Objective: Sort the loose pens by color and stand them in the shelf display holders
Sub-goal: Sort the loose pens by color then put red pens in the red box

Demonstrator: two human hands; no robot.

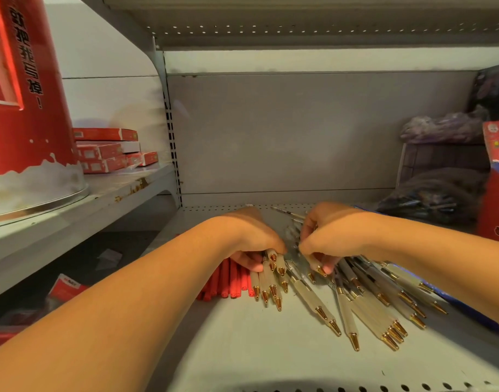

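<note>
Several loose pens with pale frosted grips and gold tips lie fanned on the grey shelf [242, 349], tips pointing toward me. One group [367, 309] spreads out at the right. My left hand [251, 239] is closed on a bunch of pale gold-tipped pens [271, 281], with a row of red pens [228, 281] lying under and beside it. My right hand [330, 236] pinches a single pale pen [316, 265] over the pile. No display holder shows in this view.
A large red cylindrical display [24, 89] and stacked red boxes [109, 149] stand on the neighbouring shelf at left. At the right are dark plastic bags [429, 199], a dark box [443, 162] and a red cartoon carton [497, 176]. The shelf's back panel [299, 131] rises behind my hands.
</note>
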